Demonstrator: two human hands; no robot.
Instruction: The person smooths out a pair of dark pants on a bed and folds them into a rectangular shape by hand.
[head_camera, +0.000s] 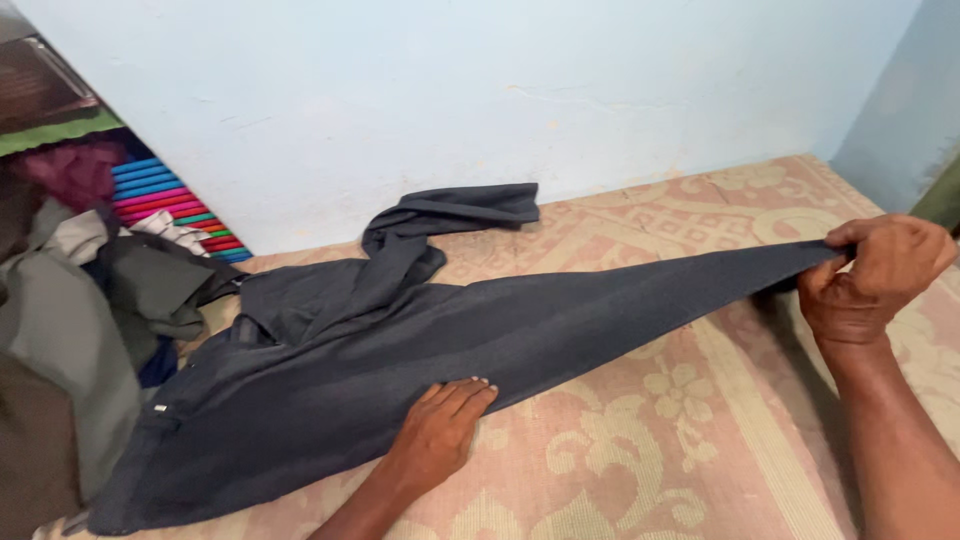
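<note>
pile of clothes (70, 330) cut by left edge | trousers (400, 340) hem hidden in right hand (875, 280)

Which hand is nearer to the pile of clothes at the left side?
Left. The left hand presses the dark trousers near the clothes pile; the right hand pinches the leg end, far right.

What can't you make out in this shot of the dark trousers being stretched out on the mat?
- Head view: right hand fingertips, wrapped around the trouser leg's end, so the hem is hidden.
- Dark trousers: waistband's lower corner is cut off by the bottom edge.
- Second leg, bunched near the wall, folds over itself.
- Left hand covers the cloth under its palm.
- Clothes pile: cut off by the left edge.
</note>
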